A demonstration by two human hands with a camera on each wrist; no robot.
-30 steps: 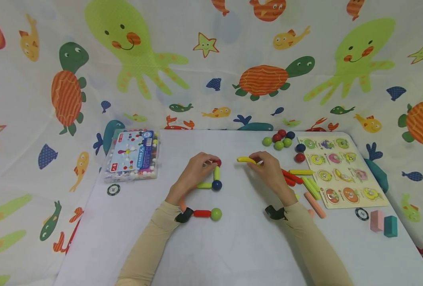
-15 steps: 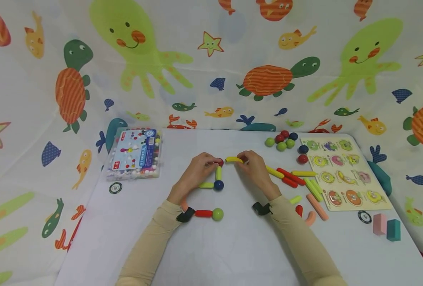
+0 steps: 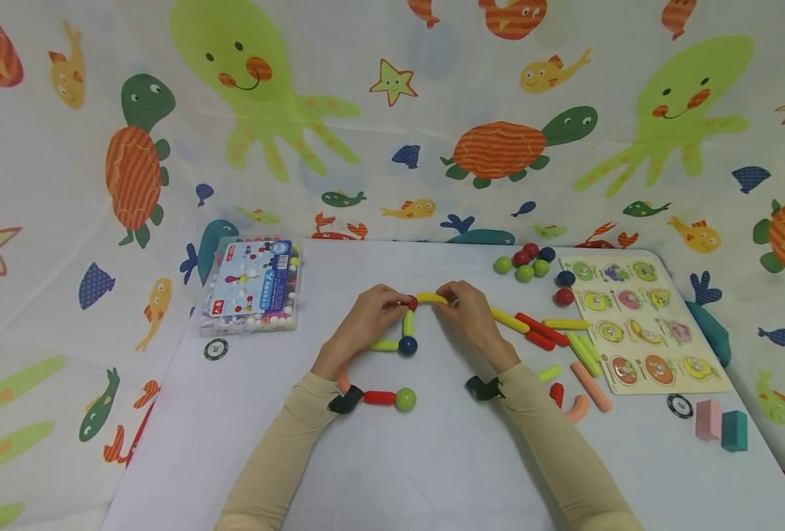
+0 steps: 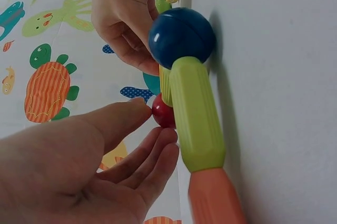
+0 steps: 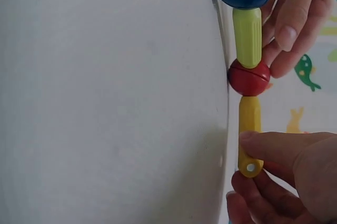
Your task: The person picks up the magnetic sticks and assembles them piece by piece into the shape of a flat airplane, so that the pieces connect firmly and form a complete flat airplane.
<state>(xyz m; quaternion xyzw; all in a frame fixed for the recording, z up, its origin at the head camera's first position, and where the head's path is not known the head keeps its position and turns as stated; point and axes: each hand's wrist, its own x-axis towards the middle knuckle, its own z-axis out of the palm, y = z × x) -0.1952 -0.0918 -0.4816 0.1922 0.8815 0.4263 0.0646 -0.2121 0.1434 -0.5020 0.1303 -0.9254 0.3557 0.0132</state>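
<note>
In the head view my left hand (image 3: 374,313) pinches a red ball (image 3: 412,302) between thumb and fingertips. From that ball a light green rod (image 3: 409,323) runs down to a dark blue ball (image 3: 408,346); another light green rod (image 3: 384,345) extends left from there, and an orange piece (image 4: 215,195) follows it in the left wrist view. My right hand (image 3: 468,313) pinches the far end of a curved yellow rod (image 3: 430,297). In the right wrist view the yellow rod's other end (image 5: 249,103) meets the red ball; a pale dot marks its held end.
A red rod (image 3: 379,398) with a green ball (image 3: 405,400) lies nearer me, partly behind the left wrist. Loose rods (image 3: 541,328) and balls (image 3: 524,273) lie right, beside a fruit puzzle board (image 3: 687,382). A plastic case (image 3: 249,284) stands left; two blocks (image 3: 708,420) sit far right.
My right hand has moved left, bringing the curved yellow rod from apart to against the red ball. My left hand has kept its pinch on the ball.
</note>
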